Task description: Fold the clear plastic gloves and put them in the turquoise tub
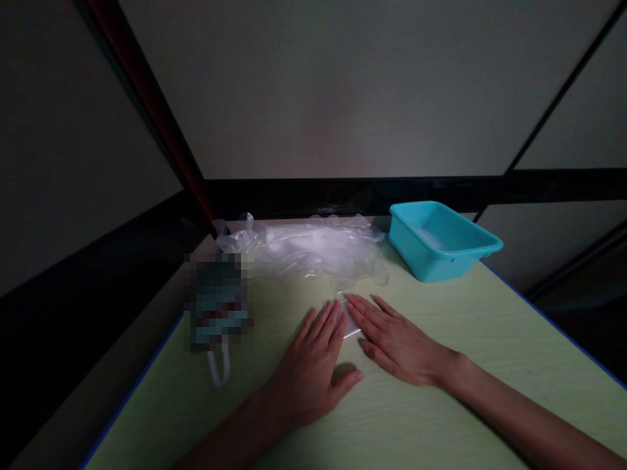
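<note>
A small, clear, flat plastic piece [351, 326] lies on the pale green table, partly covered by my fingers. My left hand [316, 362] rests flat with its fingertips at the left side of the piece and its thumb spread out to the right. From the other side, my right hand [392, 336] lies palm down, its fingertips over the right edge of the piece. Both hands have their fingers stretched out and grip nothing. Beyond the fingertips is a heap of clear plastic bags [318, 248].
A turquoise plastic basin [416, 245] stands at the back right of the table [431, 424], with something pale inside. At the left lies a blurred-out item [218, 303] with a white loop [220, 369] below it. A wall with a dark band rises behind.
</note>
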Demonstrator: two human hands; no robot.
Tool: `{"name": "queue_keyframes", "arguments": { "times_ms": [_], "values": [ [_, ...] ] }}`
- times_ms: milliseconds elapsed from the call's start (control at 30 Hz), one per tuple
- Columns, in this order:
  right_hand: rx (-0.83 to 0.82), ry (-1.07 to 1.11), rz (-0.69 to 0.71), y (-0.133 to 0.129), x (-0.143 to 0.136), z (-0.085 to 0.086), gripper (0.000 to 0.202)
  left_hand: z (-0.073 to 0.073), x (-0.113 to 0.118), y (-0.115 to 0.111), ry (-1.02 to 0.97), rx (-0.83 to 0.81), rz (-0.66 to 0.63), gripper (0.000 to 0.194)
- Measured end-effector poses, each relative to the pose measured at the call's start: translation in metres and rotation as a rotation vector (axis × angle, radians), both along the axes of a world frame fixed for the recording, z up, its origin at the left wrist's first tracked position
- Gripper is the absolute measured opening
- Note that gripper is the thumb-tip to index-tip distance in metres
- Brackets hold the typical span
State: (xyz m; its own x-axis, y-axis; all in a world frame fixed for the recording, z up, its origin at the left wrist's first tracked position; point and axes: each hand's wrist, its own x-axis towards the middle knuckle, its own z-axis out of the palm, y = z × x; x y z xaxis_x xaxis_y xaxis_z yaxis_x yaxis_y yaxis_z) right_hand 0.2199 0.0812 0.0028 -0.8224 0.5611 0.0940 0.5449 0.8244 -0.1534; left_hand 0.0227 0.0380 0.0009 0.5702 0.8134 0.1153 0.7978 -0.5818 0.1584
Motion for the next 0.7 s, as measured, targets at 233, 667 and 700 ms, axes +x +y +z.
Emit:
{"name": "queue_keyframes", "arguments": {
  "times_ms": [233,667,700],
  "values": [
    [-0.024,-0.049,-0.014,0.0001,-0.0010,0.0006,0.056,0.0011,0.0011,0.0006,0.041,-0.012,-0.002,0.073],
    [-0.057,-0.085,-0.021,-0.0006,-0.0005,0.0031,0.057,0.0025,-0.0012,0.0007,0.056,-0.043,-0.007,0.072],
    [-0.056,-0.079,-0.019,-0.0004,-0.0004,0.0021,0.057,0.0020,-0.0014,0.0006,0.055,-0.042,-0.006,0.072]
  ]
}}
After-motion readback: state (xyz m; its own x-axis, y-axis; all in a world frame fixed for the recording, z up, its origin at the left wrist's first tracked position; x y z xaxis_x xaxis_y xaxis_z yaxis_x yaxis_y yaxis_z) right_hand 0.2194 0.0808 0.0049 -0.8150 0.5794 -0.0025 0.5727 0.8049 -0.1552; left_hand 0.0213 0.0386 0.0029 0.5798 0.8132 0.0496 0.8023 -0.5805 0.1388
